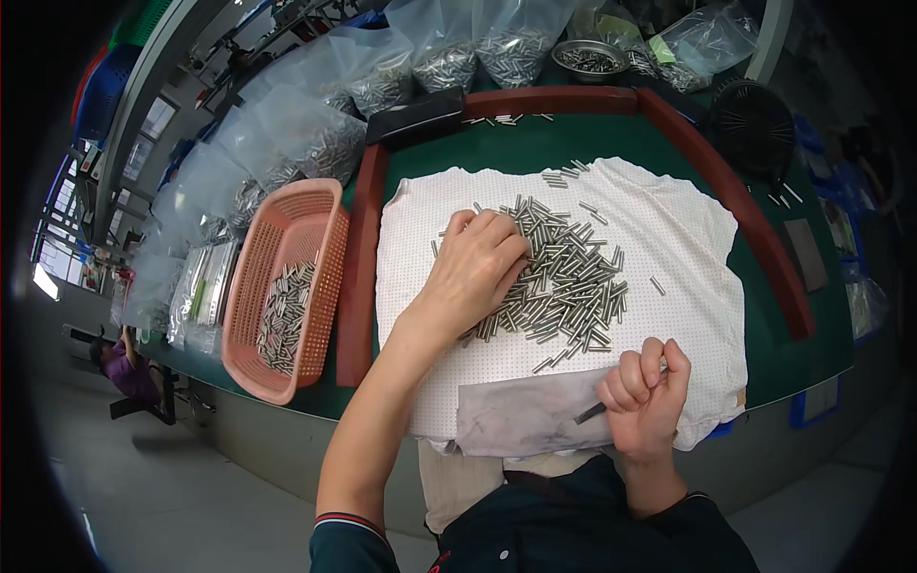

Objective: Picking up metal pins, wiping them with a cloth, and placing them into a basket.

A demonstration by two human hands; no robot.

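Note:
A heap of short shiny metal pins (573,277) lies on a white dotted cloth (688,229). My left hand (478,258) rests on the heap's left side, fingers curled down among the pins. Its fingertips are hidden, so what they grip cannot be made out. Nearer to me, on the right, my right hand (648,396) is closed with the palm side up. From it sticks out a thin dark tool (590,413), mostly covered by the fingers. Beneath that hand a stained grey cloth (516,411) lies along the front edge of the white one.
Left of the cloth stands a pink plastic basket (330,286) with pins inside. A dark red wooden frame (549,99) borders the green mat (420,148). Clear bags of pins (382,91) line the back and left, with a metal bowl (590,59) and a black fan (750,129) behind.

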